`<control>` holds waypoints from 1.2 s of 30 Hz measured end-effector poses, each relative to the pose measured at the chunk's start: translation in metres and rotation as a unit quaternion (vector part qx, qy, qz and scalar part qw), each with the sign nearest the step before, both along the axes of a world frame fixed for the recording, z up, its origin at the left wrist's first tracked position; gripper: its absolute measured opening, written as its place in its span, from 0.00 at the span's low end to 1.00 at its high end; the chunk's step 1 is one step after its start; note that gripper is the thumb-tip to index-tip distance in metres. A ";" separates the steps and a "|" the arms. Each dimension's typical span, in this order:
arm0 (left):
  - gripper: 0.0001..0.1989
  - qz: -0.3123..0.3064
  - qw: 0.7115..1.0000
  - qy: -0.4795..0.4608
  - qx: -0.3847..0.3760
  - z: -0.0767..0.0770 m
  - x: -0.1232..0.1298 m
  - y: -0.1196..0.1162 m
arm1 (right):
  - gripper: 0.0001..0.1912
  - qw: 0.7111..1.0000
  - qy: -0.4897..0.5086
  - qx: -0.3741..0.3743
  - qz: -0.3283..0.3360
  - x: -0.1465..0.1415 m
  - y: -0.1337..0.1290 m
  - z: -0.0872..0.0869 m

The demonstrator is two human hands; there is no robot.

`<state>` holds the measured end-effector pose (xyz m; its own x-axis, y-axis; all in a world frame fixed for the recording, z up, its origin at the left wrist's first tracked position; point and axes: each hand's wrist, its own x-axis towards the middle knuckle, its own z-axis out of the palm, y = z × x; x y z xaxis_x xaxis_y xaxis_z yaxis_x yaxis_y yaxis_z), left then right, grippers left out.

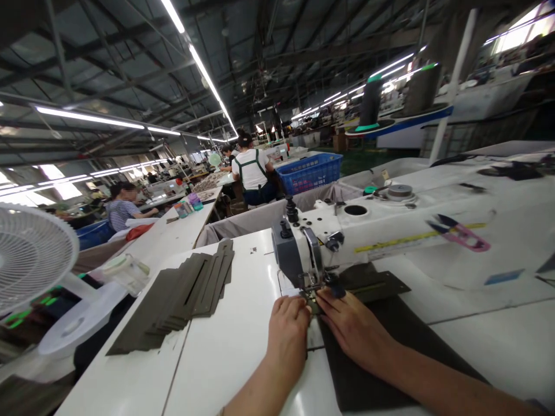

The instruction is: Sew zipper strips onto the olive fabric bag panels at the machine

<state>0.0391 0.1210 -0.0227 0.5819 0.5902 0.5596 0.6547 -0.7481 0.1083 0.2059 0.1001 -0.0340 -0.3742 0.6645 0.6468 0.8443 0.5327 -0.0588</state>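
A white sewing machine (pixel 381 231) stands before me, its presser foot and needle area (pixel 313 284) low on the left end. My left hand (pixel 288 329) is beside the foot, its fingers bent and closed on the edge of a small dark olive fabric piece (pixel 315 306). Close to the foot on the other side, my right hand (pixel 355 326) has its fingers together, pressing on the fabric; its thumb is hidden. A larger dark olive panel (pixel 359 381) lies beneath my right forearm. Another part of the dark material (pixel 377 283) shows behind the needle.
Left on the white table (pixel 225 358) lies a fanned stack of dark olive panels (pixel 186 294). A white fan (pixel 34 260) stands at far left. Pink-handled snips (pixel 463 234) rest on the machine. Beyond are a blue basket (pixel 310 173) and seated people (pixel 252 167).
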 end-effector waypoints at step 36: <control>0.08 0.005 0.994 0.086 0.070 -0.002 0.010 0.017 | 0.17 0.991 0.014 -0.130 0.038 0.007 0.014 0.003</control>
<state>0.0493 0.1376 -0.0245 0.6705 0.5191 0.5301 0.6616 -0.7416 -0.1106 0.2131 0.1137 -0.0312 -0.4139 0.7801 0.4693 0.7980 0.5589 -0.2253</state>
